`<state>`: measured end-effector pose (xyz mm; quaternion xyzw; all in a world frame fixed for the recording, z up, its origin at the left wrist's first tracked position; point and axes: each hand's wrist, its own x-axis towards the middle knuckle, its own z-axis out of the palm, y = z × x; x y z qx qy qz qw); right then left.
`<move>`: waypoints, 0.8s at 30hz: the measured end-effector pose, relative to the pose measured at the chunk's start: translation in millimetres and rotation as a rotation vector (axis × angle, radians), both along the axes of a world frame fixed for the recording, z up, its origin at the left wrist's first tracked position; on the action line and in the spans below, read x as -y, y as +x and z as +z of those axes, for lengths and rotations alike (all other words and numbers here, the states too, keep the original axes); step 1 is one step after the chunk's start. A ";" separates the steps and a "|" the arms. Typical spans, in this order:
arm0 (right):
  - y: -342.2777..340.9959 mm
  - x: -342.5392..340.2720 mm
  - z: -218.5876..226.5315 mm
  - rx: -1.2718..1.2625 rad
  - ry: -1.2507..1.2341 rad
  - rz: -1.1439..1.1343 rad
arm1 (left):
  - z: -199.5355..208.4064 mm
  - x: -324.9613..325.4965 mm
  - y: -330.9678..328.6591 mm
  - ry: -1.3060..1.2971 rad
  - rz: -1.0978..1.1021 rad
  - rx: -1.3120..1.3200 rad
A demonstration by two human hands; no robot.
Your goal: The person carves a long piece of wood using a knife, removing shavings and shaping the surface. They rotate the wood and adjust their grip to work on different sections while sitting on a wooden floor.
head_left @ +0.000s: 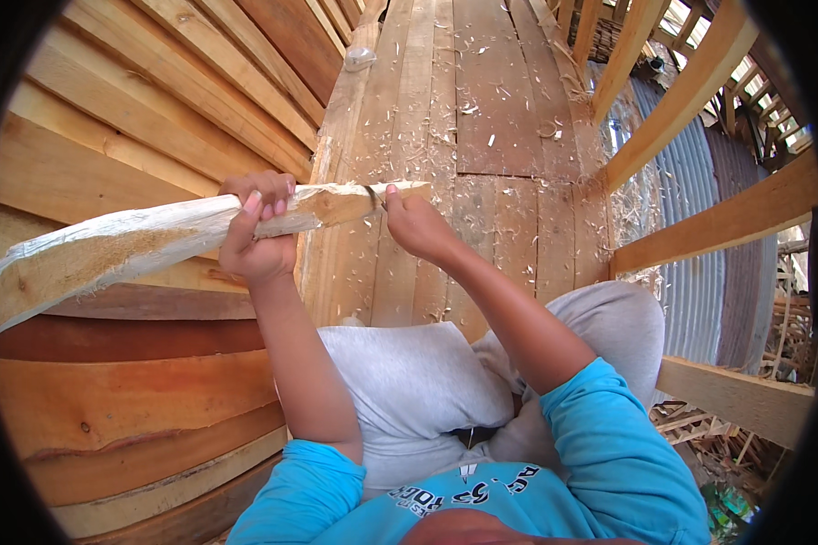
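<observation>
Our left hand [259, 222] has its fingers closed around a long, pale, peeled wooden pole [128, 241], which we hold crosswise above the light-brown plank floor [418, 54], strewn with thin, pale wood shavings [547, 132]. Our right hand [415, 222] is at the pole's right end, fingers curled beside a thin dark strip [372, 198]; we cannot tell whether they grip it.

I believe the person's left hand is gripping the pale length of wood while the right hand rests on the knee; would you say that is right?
Not quite: the head view shows the right hand at the wood's narrow end, beside a thin dark strip, not on the knee. The left hand is indeed gripping the pale length of wood.
</observation>
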<state>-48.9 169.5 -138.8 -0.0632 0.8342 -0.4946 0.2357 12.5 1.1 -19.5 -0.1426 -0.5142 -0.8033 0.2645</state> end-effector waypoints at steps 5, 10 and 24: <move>-0.2 -13.8 -18.1 -0.157 0.139 -0.168 | 4.3 -14.7 -9.7 -0.016 -0.014 -0.011; 18.4 -4.1 44.0 -0.114 0.119 -0.056 | -3.6 -5.5 -4.7 -0.029 -0.007 -0.043; -10.0 -25.1 -12.0 -0.059 0.039 -0.173 | 1.1 -41.3 -7.3 -0.198 -0.127 -0.112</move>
